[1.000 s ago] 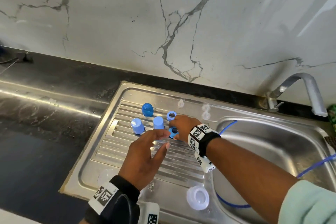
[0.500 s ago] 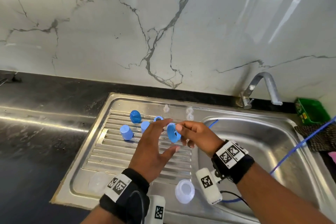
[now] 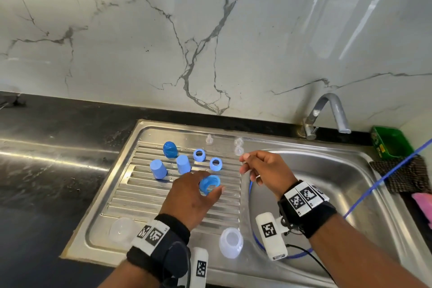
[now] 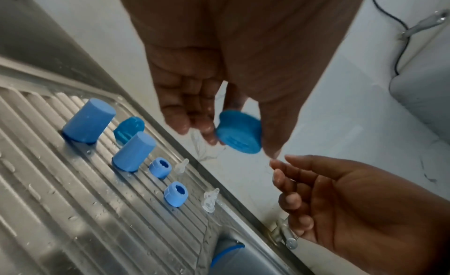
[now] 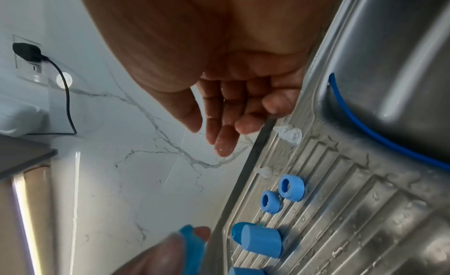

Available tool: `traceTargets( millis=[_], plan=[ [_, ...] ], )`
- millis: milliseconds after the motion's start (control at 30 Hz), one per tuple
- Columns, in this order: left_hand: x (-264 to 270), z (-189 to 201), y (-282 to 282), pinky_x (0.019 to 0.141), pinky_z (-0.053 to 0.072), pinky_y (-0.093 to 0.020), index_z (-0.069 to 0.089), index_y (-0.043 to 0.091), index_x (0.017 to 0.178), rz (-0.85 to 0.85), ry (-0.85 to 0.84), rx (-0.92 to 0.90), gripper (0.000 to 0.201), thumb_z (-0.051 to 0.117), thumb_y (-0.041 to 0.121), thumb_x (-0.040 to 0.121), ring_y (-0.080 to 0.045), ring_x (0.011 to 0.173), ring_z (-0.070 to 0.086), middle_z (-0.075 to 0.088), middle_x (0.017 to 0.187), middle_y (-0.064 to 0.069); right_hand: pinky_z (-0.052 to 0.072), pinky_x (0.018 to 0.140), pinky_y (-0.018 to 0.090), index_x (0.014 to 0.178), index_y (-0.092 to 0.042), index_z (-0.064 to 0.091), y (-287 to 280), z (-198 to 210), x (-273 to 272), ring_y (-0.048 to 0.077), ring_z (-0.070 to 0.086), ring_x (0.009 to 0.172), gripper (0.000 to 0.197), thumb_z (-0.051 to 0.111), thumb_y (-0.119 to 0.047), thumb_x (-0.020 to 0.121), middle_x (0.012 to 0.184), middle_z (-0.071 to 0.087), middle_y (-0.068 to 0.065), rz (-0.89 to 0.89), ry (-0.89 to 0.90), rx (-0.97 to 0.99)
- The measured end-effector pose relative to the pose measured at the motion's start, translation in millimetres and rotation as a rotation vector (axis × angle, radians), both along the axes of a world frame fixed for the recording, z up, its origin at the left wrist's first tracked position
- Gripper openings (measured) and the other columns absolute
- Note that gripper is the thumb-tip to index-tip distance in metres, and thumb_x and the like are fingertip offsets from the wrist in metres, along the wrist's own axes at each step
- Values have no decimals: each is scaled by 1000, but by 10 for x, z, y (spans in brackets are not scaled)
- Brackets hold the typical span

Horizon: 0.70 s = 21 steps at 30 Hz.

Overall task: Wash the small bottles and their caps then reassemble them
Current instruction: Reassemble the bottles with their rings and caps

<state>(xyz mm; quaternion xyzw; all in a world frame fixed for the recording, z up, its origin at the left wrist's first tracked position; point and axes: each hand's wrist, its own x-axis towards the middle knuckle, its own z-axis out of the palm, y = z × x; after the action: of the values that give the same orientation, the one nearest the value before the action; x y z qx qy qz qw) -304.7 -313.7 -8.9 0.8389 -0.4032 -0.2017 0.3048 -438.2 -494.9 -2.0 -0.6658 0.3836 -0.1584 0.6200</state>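
Left hand pinching blue ring cap above drainboard (presumably for reassembly); right hand loose, empty, near clear nipples at back edge.

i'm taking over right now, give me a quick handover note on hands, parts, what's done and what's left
Left hand: holds a blue cap between thumb and fingers, above the drainboard.
Right hand: holds nothing, fingers loosely curled, just right of the left.
On the drainboard: two tall blue caps, one darker blue cap, two blue rings, small clear pieces at the back edge, two clear bottles near the front.
Done: parts look wet, so probably rinsed.
Left: nothing is reassembled yet; fit the caps, rings and clear pieces back on the bottles.
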Motion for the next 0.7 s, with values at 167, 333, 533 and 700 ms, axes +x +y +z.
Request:
traceTargets(
  millis=[167,333,533,700],
  plan=[
    [41,83,-10,73,45,-18,59,37,118,62,3,-132,47,74,59,79,-8,79,52,56,101,11,46,55,19,90,-13,74,-239,-72,235,8,56,52,13,64,-20,95,75,75,0,79,105,-154],
    [125,61,19,71,41,-6,56,40,117,90,46,-194,46,81,42,79,4,91,57,59,106,26,54,78,28,90,-20,75,-628,-236,826,7,63,72,6,70,-24,87,81,73,-7,254,281,-455],
    [179,-91,80,75,44,-10,57,43,117,125,61,-232,47,82,43,78,0,99,60,63,108,27,47,101,28,128,-16,65,-900,-481,1657,21,62,117,40,70,-20,88,124,67,5,565,510,-688],
    [210,-124,142,79,42,-4,55,47,116,146,92,-238,47,82,41,78,-1,103,60,63,109,28,41,100,28,135,-16,61,-1003,-824,2079,28,56,124,43,68,-15,92,135,57,10,727,701,-765]
  ],
)
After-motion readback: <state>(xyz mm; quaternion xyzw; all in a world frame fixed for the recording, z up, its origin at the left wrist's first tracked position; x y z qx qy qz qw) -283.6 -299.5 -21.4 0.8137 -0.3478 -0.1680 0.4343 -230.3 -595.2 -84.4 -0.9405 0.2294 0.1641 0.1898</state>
